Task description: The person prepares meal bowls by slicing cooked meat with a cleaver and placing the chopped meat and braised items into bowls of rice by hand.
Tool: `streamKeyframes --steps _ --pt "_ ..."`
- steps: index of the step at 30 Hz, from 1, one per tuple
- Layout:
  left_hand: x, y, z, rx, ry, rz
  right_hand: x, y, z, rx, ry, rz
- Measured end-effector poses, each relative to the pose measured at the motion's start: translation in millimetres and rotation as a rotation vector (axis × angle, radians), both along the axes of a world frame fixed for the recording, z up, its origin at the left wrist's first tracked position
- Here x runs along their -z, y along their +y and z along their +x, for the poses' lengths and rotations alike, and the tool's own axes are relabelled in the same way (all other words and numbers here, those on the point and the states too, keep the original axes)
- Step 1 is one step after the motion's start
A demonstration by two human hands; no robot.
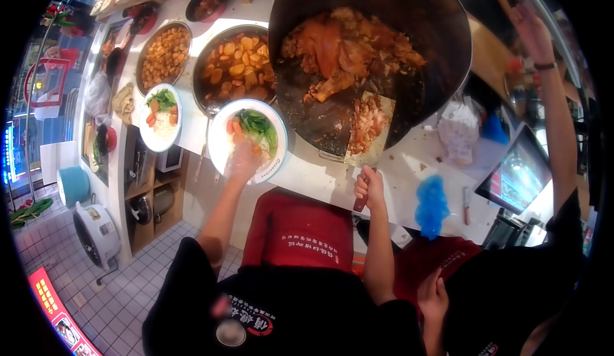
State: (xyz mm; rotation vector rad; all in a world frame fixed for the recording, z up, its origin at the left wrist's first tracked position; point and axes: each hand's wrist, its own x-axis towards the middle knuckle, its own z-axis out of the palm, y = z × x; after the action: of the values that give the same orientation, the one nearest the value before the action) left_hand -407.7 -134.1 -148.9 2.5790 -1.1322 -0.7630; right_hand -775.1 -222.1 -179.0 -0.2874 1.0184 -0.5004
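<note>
My right hand (369, 188) is closed round the handle of a cleaver (387, 114). Chopped meat (369, 123) lies on its broad blade, which reaches over the near rim of a large deep pot (441, 11). Inside that pot are big pieces of braised meat (339, 49). My left hand (244, 162), in a clear plastic glove, is over a white plate (217, 142) with its fingers bunched at the food. Leafy greens (257, 127), carrot pieces (236, 126) and rice are on the plate. What the fingertips hold, if anything, is hidden.
A second plate (148, 140) of rice and greens stands left, beside pans of stewed potatoes (240, 68) and browned cubes (166, 49). On the right are a blue plastic bag (431, 206), a knife (466, 208) and a tablet screen (521, 170). A co-worker's arm (559, 113) reaches up there.
</note>
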Motion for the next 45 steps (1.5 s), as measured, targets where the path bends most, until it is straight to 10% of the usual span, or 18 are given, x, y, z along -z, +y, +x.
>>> streamKeyframes --steps 5,7,10,16,19,32,34,36,45 --pt "20 4 10 0.048 0.006 -0.09 -2 1 1 0.004 0.01 -0.009" --pt "45 17 2 -0.265 0.432 -0.484 -1 0 1 0.002 0.014 -0.009" --pt "18 6 -15 0.091 0.03 -0.226 2 1 0 0.006 -0.012 0.008" --pt "19 16 -25 0.051 -0.125 -0.446 -6 0 4 0.015 0.025 0.006" --pt "65 39 -2 -0.189 0.262 -0.594 -8 0 6 0.019 0.029 0.01" --pt "24 46 15 -0.436 0.326 -0.743 -16 9 6 0.026 -0.07 0.008" --pt "-38 27 -7 -0.013 -0.137 -0.267 -25 14 10 0.017 -0.026 0.038" --pt "-29 27 -23 0.542 -0.45 -0.404 -35 17 18 -0.008 -0.044 0.041" --pt "-60 -13 -84 0.392 -0.041 -0.587 -46 35 80 -0.275 -0.137 0.078"
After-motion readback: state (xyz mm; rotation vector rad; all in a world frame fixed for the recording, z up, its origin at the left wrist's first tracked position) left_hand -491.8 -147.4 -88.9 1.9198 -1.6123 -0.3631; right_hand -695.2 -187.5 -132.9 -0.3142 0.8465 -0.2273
